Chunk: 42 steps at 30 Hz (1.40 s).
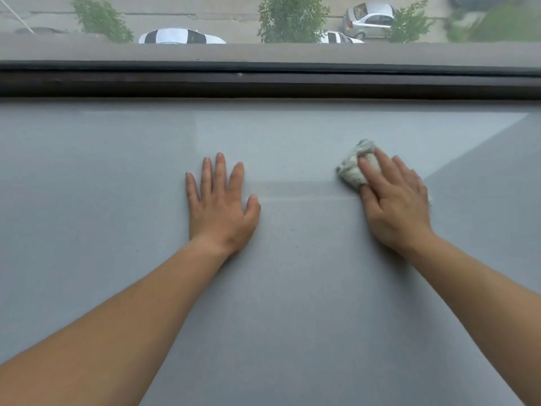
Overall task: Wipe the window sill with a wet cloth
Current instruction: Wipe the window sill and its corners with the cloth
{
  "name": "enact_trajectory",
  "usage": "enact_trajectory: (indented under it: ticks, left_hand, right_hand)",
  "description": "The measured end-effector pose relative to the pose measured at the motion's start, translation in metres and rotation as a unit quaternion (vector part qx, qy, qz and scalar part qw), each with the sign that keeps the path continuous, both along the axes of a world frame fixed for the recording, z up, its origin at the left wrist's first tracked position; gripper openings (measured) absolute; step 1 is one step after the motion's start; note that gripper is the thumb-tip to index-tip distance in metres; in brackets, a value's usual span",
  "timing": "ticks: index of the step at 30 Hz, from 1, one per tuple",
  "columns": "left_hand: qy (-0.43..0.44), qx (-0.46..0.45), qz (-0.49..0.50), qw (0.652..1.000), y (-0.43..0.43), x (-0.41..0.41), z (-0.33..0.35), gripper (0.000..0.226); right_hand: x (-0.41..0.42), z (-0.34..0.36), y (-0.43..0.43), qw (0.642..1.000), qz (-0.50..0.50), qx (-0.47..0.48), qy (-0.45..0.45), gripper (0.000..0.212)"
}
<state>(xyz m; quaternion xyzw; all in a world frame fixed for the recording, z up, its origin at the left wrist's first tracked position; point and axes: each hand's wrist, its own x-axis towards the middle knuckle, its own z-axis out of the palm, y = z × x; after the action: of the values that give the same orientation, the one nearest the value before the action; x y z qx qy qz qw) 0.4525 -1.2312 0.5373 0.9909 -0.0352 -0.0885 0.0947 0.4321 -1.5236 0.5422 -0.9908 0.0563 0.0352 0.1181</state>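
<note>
Bare forearms (117,317) cross the smooth grey window sill (87,171); left hand (219,206) lies flat, fingers straight; right hand (395,206) presses straight fingers onto the crumpled whitish cloth (351,168) beneath them.

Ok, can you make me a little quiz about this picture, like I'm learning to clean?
1. True or false: the left hand lies flat on the window sill, holding nothing.
2. What do the fingers of the right hand press on? A a sponge; B a cloth; C a brush.
3. Fill the gap: outside, past the glass, stand trees and parked ____.

Key: 1 true; 2 B; 3 cars.
</note>
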Motion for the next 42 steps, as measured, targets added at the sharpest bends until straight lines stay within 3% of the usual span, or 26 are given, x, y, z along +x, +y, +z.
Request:
enact_trajectory:
  ticks: [3, 7, 9, 13, 15, 19, 21, 27, 33, 35, 39, 42]
  left_hand:
    - [-0.038, -0.009, -0.020, 0.999, -0.002, -0.019, 0.001, 0.072]
    - [-0.100, -0.076, -0.072, 0.990, -0.027, -0.096, 0.007, 0.061]
    - [-0.085, -0.092, -0.063, 0.990, -0.037, -0.142, 0.009, 0.058]
    - [-0.014, -0.048, -0.046, 0.998, -0.045, -0.202, 0.004, 0.063]
    - [-0.009, -0.014, -0.054, 0.998, -0.046, -0.207, 0.001, 0.065]
    - [-0.016, 0.021, -0.051, 0.998, -0.049, -0.210, 0.000, 0.069]
    - [-0.015, 0.027, -0.045, 0.998, -0.050, -0.213, 0.001, 0.069]
    - [-0.010, 0.035, -0.028, 0.999, -0.052, -0.215, 0.003, 0.070]
    - [-0.012, 0.034, -0.031, 0.999, -0.051, -0.212, 0.005, 0.070]
    - [-0.005, 0.041, -0.034, 0.999, -0.050, -0.210, 0.006, 0.070]
    - [-0.005, 0.042, -0.034, 0.999, -0.052, -0.210, 0.000, 0.070]
    - [-0.004, 0.041, -0.034, 0.999, -0.054, -0.209, -0.002, 0.071]
  right_hand:
    - [-0.024, -0.002, 0.025, 0.998, -0.061, -0.002, -0.034, 0.052]
    - [-0.081, -0.004, 0.036, 0.993, 0.119, -0.016, -0.012, 0.051]
    - [-0.080, -0.002, 0.016, 0.990, 0.144, -0.012, 0.002, 0.051]
    - [-0.069, -0.002, 0.008, 0.999, -0.028, 0.015, -0.003, 0.051]
    - [-0.090, -0.001, 0.030, 0.999, -0.046, 0.013, -0.022, 0.051]
    - [-0.162, -0.001, 0.046, 0.988, 0.153, -0.002, -0.010, 0.051]
    - [-0.164, 0.001, 0.024, 0.981, 0.192, -0.002, -0.005, 0.051]
    - [-0.153, 0.004, 0.024, 1.000, -0.012, 0.014, -0.018, 0.050]
    - [-0.217, 0.005, 0.021, 0.978, 0.208, -0.010, -0.008, 0.051]
    - [-0.209, 0.005, 0.006, 0.984, 0.176, -0.017, -0.001, 0.052]
    - [-0.216, 0.000, 0.026, 0.999, -0.024, 0.016, -0.026, 0.051]
    - [-0.261, -0.003, 0.056, 0.997, 0.073, -0.006, -0.035, 0.053]
